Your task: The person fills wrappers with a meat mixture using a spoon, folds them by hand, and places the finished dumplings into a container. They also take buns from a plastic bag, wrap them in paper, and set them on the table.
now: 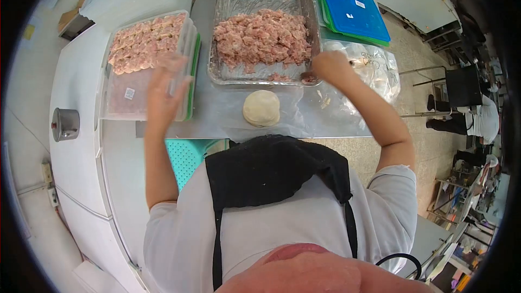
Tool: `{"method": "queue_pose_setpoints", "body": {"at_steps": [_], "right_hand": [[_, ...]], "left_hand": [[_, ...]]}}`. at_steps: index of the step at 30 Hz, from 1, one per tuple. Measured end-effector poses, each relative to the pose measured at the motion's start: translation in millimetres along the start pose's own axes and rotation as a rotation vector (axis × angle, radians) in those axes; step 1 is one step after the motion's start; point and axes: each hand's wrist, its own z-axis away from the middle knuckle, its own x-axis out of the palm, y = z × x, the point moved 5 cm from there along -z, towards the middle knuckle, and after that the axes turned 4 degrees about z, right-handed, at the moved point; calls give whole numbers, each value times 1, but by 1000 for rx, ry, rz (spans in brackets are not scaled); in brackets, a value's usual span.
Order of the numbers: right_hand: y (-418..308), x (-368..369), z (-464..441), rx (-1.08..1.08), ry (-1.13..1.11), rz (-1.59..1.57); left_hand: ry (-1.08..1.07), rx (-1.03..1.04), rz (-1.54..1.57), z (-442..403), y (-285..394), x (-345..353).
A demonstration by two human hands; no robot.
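My left hand (164, 89), a little smeared by motion, is over the right side of a clear plastic box (122, 106). Its fingers are apart and I see nothing in them. Rows of small filled dumplings (142, 43) cover the far part of that box. My right hand (332, 69) is closed at the near right corner of a metal tray (228, 78). A small dark tool end shows below its fingers, too hidden to name. Pink minced meat (266, 38) is heaped in the tray. Near me lies a stack of round dough wrappers (261, 108).
Blue and green lids (355, 11) lie at the back right, beside a marked clear plastic bag (374, 70). A metal pot (66, 125) is on the white surface at left. A turquoise stool (187, 157) stands under the table. Another person (483, 119) is far right.
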Motion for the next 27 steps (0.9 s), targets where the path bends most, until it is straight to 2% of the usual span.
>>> {"method": "queue_pose_setpoints", "body": {"at_steps": [2, 4, 5, 7, 9, 11, 13, 14, 16, 18, 20, 22, 24, 26, 27], "right_hand": [[-26, 8, 10, -158, 69, -86], [-38, 11, 13, -222, 132, -150], [-37, 12, 15, -279, 196, -204], [-10, 11, 5, -247, 120, -200], [26, 12, -10, -215, 49, -193], [59, 9, -19, -201, 228, -21], [50, 27, -21, -203, 225, -74], [44, 35, -21, -187, 214, -120], [19, 32, 2, -229, 242, -139], [-2, 26, 24, -443, 241, -228], [15, 17, 15, -404, 189, -205], [29, 22, -3, -367, 130, -182], [45, 22, -24, -287, 267, -206], [13, 36, -11, -372, 235, -257], [-1, 33, -2, -454, 202, -306]], "left_hand": [[-128, 67, 153, 6, 25, 56], [-330, -7, 238, 22, 32, 112], [-327, -16, 234, 27, 35, 129], [-540, -30, 248, 42, 44, 165], [-468, -7, 179, 50, 50, 182], [-393, 11, 105, 54, 52, 194], [-333, -175, 101, 57, 40, 198], [-331, -186, 91, 57, 41, 199], [-309, -348, 176, 57, 35, 202], [-286, -331, 189, 59, 34, 198], [-259, -306, 200, 59, 35, 195], [-258, -372, 258, 62, 37, 191], [-211, -352, 264, 62, 35, 189], [-168, -323, 275, 64, 30, 188], [-61, -493, 400, 69, 18, 186]]}}
